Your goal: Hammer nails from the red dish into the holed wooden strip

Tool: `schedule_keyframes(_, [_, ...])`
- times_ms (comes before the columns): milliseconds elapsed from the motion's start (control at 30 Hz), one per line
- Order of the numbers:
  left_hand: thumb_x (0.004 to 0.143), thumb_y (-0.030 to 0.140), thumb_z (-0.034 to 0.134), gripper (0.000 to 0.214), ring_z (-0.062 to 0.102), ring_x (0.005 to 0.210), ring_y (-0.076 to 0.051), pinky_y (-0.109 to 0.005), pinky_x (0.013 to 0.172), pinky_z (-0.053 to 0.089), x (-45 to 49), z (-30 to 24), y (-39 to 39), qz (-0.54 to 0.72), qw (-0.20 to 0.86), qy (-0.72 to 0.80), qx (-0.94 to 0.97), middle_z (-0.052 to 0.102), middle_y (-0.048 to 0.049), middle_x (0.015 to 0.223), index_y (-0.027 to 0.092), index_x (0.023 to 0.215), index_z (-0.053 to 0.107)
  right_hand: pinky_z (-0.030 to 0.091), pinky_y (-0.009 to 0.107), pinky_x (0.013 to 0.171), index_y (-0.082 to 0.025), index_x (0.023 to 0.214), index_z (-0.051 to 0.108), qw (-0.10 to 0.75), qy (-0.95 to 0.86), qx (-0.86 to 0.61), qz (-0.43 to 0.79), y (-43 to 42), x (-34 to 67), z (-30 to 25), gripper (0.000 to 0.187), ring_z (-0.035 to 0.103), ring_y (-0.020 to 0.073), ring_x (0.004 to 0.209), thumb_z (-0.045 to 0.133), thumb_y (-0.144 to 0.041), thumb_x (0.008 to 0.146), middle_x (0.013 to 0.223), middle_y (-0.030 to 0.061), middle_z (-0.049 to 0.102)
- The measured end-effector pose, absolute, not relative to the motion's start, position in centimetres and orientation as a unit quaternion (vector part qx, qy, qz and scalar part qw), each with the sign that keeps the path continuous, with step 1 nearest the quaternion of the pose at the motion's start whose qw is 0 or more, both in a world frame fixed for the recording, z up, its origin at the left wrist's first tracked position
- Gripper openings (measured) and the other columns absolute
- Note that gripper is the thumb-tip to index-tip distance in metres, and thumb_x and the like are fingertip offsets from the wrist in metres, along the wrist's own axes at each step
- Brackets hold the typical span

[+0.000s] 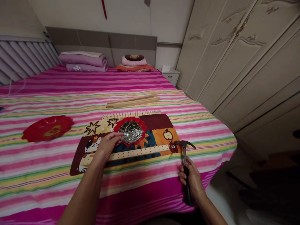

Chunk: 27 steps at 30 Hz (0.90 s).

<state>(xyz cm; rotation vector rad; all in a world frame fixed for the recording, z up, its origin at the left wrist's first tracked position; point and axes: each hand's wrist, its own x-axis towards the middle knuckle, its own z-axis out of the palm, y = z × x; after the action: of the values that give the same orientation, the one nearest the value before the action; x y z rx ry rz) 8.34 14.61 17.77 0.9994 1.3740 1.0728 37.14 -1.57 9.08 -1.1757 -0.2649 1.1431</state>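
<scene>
My right hand (191, 176) is wrapped round the black handle of a claw hammer (185, 159), its head raised near the mat's right end. With fingertips pressed together, my left hand (110, 143) reaches to the left side of a red scalloped bowl (144, 128) full of silvery nails (132, 131). Whether a nail is between those fingers is too small to make out. Below the bowl lies a pale wooden strip (140, 152) with rows of holes or dots and several nails standing at its right part. Part of the strip is behind my left forearm.
The patterned mat (154, 122) lies on a striped bedspread (199, 125). Behind it is another strip with upright nails (131, 114), then loose wooden strips (133, 101). A red dish (35, 129) sits at the left. Folded bedding (84, 61) lies by the headboard; wardrobes (234, 56) stand right.
</scene>
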Motion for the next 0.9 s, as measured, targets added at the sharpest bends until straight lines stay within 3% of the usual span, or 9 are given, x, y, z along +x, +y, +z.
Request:
schedule_keyframes(133, [0.044,0.029,0.075,0.035,0.061,0.067,-0.013,-0.023,0.063,0.048,8.0,18.1,13.0,0.415,0.568,0.564,0.433,0.071,-0.0048,0.073,0.015,0.076,0.07,0.027,0.011,0.027,-0.027,0.109,0.045,0.672,-0.116,-0.524,0.51,-1.6,37.2,9.0,0.044,0.035,0.0047,0.033,0.063,-0.034,0.07,0.053,-0.0096,0.049])
schedule_keyframes(267, [0.038,0.03,0.08,0.04,0.063,0.071,-0.016,-0.029,0.071,0.051,8.8,17.6,11.3,0.402,0.579,0.557,0.438,0.071,-0.0036,0.071,0.016,0.074,0.07,0.027,0.01,0.027,-0.026,0.108,0.046,0.673,-0.115,-0.525,0.508,-1.6,37.2,9.2,0.044,0.035,0.004,0.033,0.064,-0.034,0.069,0.054,-0.01,0.047])
schedule_keyframes(367, [0.04,0.037,0.079,0.04,0.062,0.067,-0.016,-0.029,0.069,0.05,9.6,16.4,10.4,0.396,0.57,0.569,0.441,0.069,-0.0025,0.067,0.016,0.073,0.069,0.027,0.011,0.027,-0.026,0.108,0.046,0.673,-0.116,-0.525,0.508,-1.6,37.1,9.4,0.044,0.036,0.0042,0.034,0.064,-0.034,0.069,0.054,-0.0101,0.047])
schedule_keyframes(567, [0.058,0.043,0.068,0.035,0.059,0.066,-0.014,-0.024,0.063,0.046,10.6,14.2,9.8,0.35,0.499,0.594,0.524,0.068,-0.0012,0.067,0.018,0.082,0.071,0.027,0.011,0.027,-0.026,0.111,0.045,0.673,-0.117,-0.526,0.506,-1.6,37.2,9.3,0.046,0.036,0.0044,0.034,0.063,-0.033,0.069,0.054,-0.0103,0.048])
schedule_keyframes(900, [0.06,0.043,0.066,0.033,0.058,0.059,-0.013,-0.024,0.061,0.047,12.4,12.8,10.1,0.395,0.452,0.61,0.516,0.067,0.0013,0.067,0.019,0.082,0.067,0.027,0.011,0.027,-0.026,0.105,0.046,0.671,-0.117,-0.52,0.515,-1.6,37.2,9.4,0.042,0.036,0.0041,0.034,0.065,-0.033,0.069,0.054,-0.0106,0.047])
